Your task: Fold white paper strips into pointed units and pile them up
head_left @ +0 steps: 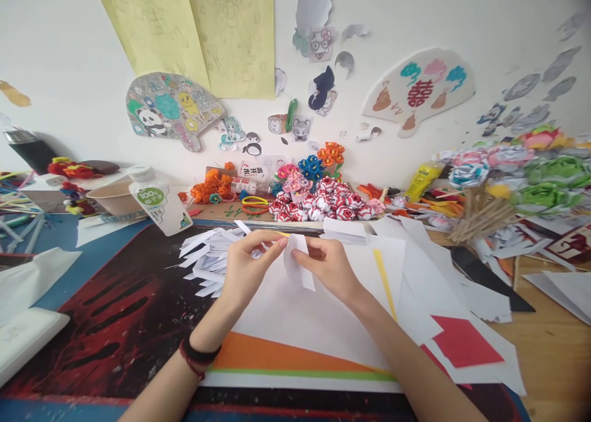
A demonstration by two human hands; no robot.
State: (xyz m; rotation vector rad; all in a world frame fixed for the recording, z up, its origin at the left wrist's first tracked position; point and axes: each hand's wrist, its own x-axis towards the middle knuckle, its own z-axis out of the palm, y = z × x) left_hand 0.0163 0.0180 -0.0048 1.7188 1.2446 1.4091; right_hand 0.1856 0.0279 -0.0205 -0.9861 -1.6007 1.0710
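Note:
Over the large white sheet point(286, 323), my left hand point(252, 262) and my right hand point(327, 265) meet at a small white paper strip point(301, 268). My left thumb and index finger pinch its upper left end, where a thin yellow edge shows. The right thumb presses on the strip's face, with the fingers behind it. Its lower end hangs free below the fingers. Just left of my left hand lies a pile of folded white paper strips point(203, 259). A stack of white paper pieces point(344, 230) sits behind my right hand.
Behind the sheets are red-and-white paper flowers point(337, 200), a white glue bottle point(161, 206) and a bowl point(117, 197). On the right lie red paper point(466, 340), a black piece point(489, 280) and bundled sticks point(482, 212). A white object point(30, 342) lies at lower left.

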